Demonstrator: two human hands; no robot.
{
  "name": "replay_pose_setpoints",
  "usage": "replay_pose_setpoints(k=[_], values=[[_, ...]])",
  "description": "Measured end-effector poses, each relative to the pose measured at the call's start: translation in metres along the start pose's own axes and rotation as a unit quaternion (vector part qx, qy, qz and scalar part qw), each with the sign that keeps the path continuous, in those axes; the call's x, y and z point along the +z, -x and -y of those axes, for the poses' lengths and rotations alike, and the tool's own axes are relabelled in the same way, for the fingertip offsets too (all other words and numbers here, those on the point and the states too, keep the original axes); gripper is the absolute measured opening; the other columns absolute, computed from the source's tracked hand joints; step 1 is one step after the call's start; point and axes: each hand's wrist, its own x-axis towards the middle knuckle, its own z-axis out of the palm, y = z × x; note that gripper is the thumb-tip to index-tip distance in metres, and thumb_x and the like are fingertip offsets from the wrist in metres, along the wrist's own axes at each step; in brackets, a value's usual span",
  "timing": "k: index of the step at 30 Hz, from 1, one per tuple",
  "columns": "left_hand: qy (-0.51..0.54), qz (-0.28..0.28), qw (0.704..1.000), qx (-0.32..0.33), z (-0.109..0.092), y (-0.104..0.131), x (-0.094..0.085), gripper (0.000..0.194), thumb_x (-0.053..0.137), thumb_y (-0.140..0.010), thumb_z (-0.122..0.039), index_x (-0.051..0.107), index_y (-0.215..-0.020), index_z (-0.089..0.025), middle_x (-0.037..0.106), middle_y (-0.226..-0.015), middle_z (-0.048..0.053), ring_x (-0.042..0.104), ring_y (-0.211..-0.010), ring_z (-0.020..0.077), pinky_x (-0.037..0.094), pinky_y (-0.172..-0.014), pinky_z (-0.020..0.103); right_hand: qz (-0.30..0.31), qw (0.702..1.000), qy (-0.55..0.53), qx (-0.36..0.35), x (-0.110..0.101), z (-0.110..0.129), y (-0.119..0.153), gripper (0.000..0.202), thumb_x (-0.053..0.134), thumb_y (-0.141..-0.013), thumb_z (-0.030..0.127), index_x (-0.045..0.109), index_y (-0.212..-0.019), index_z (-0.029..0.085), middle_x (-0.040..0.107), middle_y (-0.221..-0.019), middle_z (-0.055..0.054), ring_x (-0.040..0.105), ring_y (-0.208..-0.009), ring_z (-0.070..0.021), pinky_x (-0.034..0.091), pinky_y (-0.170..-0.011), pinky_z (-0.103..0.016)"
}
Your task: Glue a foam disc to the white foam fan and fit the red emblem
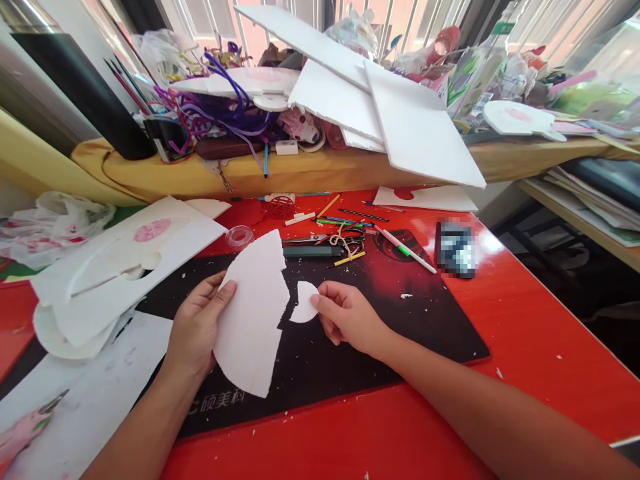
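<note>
My left hand (200, 317) grips a large white foam piece (253, 313), thumb on its face and fingers behind it. That piece has a curved left edge and a notched right edge. Between the thumb and curled fingers of my right hand (347, 313) is a small rounded white foam piece (303, 303). Its left side is jagged and faces the notched edge, with a narrow gap between the two. Both pieces are held above a black mat (390, 353) on the red table (530, 320).
Scissors (313, 239), a green-grey cutter (313, 252), pens and a tape roll (239, 237) lie behind the hands. Foam sheets (145, 260) and paper (135, 353) are at the left. More foam boards (420, 127) lean on the cluttered ledge. A blurred dark object (456, 249) sits at the right.
</note>
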Motion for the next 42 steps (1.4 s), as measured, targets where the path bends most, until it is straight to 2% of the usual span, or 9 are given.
replay_pose_setpoints(k=[7, 14, 34, 42], values=[[-0.009, 0.017, 1.000, 0.002, -0.0004, 0.0010, -0.0003, 0.063, 0.095, -0.064, -0.048, 0.069, -0.116, -0.022, 0.080, -0.094, 0.003, 0.076, -0.076, 0.0248, 0.063, -0.064, 0.034, 0.000, 1.000, 0.010, -0.008, 0.0004, -0.0007, 0.0020, 0.040, 0.070, -0.093, 0.056, 0.051, -0.078, 0.024, 0.053, -0.048, 0.010, 0.043, -0.035, -0.0077, 0.030, -0.039, -0.020], [-0.036, 0.011, 0.999, 0.002, 0.0008, -0.0005, -0.0012, 0.062, 0.092, -0.066, -0.049, 0.068, -0.116, -0.023, 0.079, -0.094, 0.004, 0.076, -0.075, 0.0263, 0.063, -0.062, 0.035, 0.001, 0.999, 0.053, -0.006, 0.0009, 0.0010, 0.0050, 0.037, 0.068, -0.096, 0.051, 0.050, -0.078, 0.024, 0.050, -0.046, 0.010, 0.043, -0.036, -0.0081, 0.031, -0.041, -0.020], [-0.041, 0.019, 0.999, 0.000, 0.0003, 0.0004, -0.0001, 0.059, 0.092, -0.066, -0.048, 0.068, -0.114, -0.023, 0.079, -0.093, 0.004, 0.077, -0.075, 0.0271, 0.063, -0.061, 0.036, -0.013, 0.998, 0.067, -0.007, 0.0018, 0.0010, 0.0050, 0.034, 0.066, -0.097, 0.048, 0.051, -0.079, 0.024, 0.049, -0.046, 0.011, 0.043, -0.035, -0.0083, 0.033, -0.043, -0.022], [-0.035, 0.026, 0.999, 0.005, 0.0010, -0.0006, -0.0003, 0.060, 0.095, -0.065, -0.047, 0.069, -0.113, -0.023, 0.080, -0.094, 0.004, 0.077, -0.072, 0.0246, 0.062, -0.058, 0.033, -0.015, 0.997, 0.071, -0.010, 0.0023, 0.0002, 0.0051, 0.032, 0.064, -0.098, 0.045, 0.050, -0.079, 0.024, 0.049, -0.047, 0.011, 0.043, -0.036, -0.0081, 0.032, -0.042, -0.022]])
